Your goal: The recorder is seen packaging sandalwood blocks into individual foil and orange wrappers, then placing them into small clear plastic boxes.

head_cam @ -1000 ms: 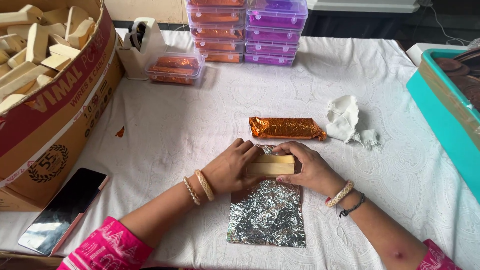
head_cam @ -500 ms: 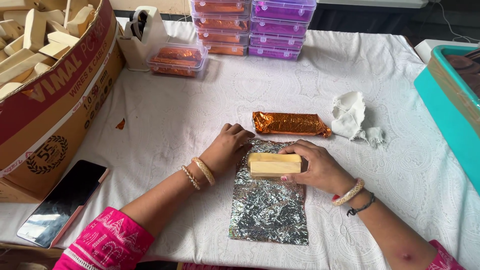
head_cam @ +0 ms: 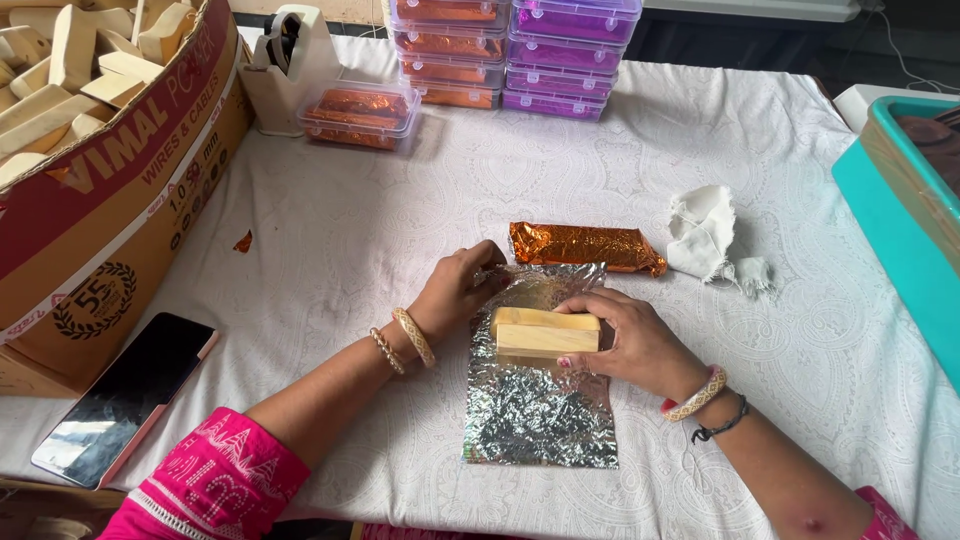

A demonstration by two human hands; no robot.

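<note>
Foil sheet (head_cam: pixel 535 420) is lying flat; left hand (head_cam: pixel 455 295) is pinching its far corner, right hand (head_cam: pixel 625 340) is gripping the wooden block (head_cam: pixel 545 333); centring it squarely is advisable.

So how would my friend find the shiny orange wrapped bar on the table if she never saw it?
Start at the white tablecloth and find the crinkly silver foil sheet in the middle, where a bare wooden block lies. Just beyond the sheet's far edge lies the orange wrapped bar, beside a crumpled white cloth. It is the only orange bar lying loose; the other orange ones sit inside clear boxes.
</note>
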